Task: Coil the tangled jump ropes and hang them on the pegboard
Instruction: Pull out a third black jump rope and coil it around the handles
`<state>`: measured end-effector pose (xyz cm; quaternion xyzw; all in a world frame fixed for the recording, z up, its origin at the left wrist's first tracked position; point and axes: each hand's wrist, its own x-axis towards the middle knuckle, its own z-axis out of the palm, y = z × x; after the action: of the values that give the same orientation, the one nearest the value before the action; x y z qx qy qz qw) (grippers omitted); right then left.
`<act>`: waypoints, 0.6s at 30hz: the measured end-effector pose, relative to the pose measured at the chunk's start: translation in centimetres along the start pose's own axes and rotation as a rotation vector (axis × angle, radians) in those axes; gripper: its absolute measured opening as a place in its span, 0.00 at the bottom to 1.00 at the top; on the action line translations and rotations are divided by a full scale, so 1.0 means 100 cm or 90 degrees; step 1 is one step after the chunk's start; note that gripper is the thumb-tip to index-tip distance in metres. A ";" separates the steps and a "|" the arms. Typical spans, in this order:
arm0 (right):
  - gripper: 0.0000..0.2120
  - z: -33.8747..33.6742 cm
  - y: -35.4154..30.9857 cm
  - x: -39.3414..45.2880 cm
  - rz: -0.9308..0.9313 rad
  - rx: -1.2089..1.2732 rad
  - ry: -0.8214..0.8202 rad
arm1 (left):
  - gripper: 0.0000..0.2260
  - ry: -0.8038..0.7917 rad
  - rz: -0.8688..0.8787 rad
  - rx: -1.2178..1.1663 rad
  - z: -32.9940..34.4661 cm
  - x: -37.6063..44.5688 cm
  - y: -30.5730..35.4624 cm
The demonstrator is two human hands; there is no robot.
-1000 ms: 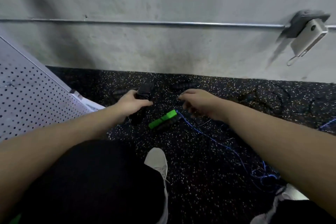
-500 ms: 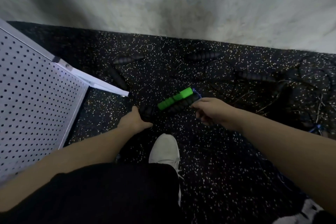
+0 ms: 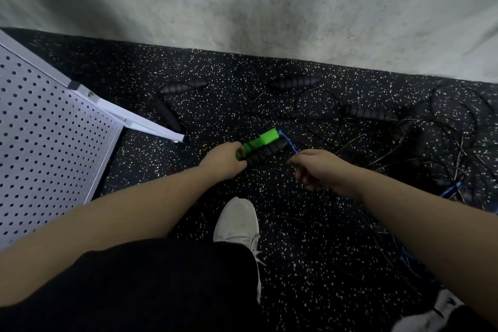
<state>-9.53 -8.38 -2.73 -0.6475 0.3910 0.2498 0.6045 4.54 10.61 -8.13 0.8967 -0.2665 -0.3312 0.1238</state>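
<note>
My left hand (image 3: 225, 161) is wrapped round the near ends of two handles held side by side – one green handle (image 3: 260, 139) and one black foam handle (image 3: 265, 152), both pointing away from me toward the right. My right hand (image 3: 320, 168) is just right of them, not touching the handles; its thumb and forefinger pinch the blue cord (image 3: 289, 145) that comes off the far tip of the handles, other fingers curled under. So the hands are apart, w/ the handle pair between them, held above the floor (image 3: 310, 237).

Beyond the hands I count four more black handles on the speckled black floor: two at the left near the pegboard's foot – one (image 3: 182, 87) lying crosswise, one (image 3: 168, 113) angled toward me – one (image 3: 295, 81) near the wall (image 3: 269, 0), one (image 3: 370, 112) further right. A tangle of thin black cords (image 3: 420, 143) spreads to the right of my right hand; more blue cord shows at approx. the right edge, amid the tangle.

The white pegboard (image 3: 45, 143) leans at my left, its foot (image 3: 145, 124) reaching toward my left hand but not touching. Two white shoes: one (image 3: 238, 219) below the hands, one (image 3: 425, 315) bottom right.
</note>
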 end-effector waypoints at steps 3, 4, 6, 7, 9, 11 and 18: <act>0.09 -0.002 0.004 0.008 0.011 0.007 -0.002 | 0.11 -0.029 0.029 0.005 0.015 0.011 0.010; 0.09 -0.004 0.006 0.011 0.016 0.010 -0.002 | 0.13 -0.030 0.039 0.007 0.020 0.014 0.012; 0.08 -0.007 0.010 0.019 0.029 0.017 -0.002 | 0.18 -0.028 0.059 0.011 0.031 0.023 0.013; 0.08 -0.009 0.013 0.022 0.035 0.018 -0.004 | 0.20 -0.022 0.063 0.012 0.036 0.027 0.013; 0.08 -0.014 0.017 0.028 0.045 0.017 -0.005 | 0.22 0.003 0.057 0.016 0.043 0.037 0.010; 0.09 -0.017 0.021 0.033 0.047 0.020 -0.004 | 0.23 0.035 0.053 0.028 0.048 0.045 0.008; 0.09 -0.027 0.034 0.035 0.051 0.036 0.005 | 0.20 0.101 0.100 0.136 0.054 0.057 0.007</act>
<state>-10.69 -11.56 -7.10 -0.6148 0.4259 0.2600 0.6108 4.35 6.60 -14.87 0.9044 -0.3591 -0.2183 0.0743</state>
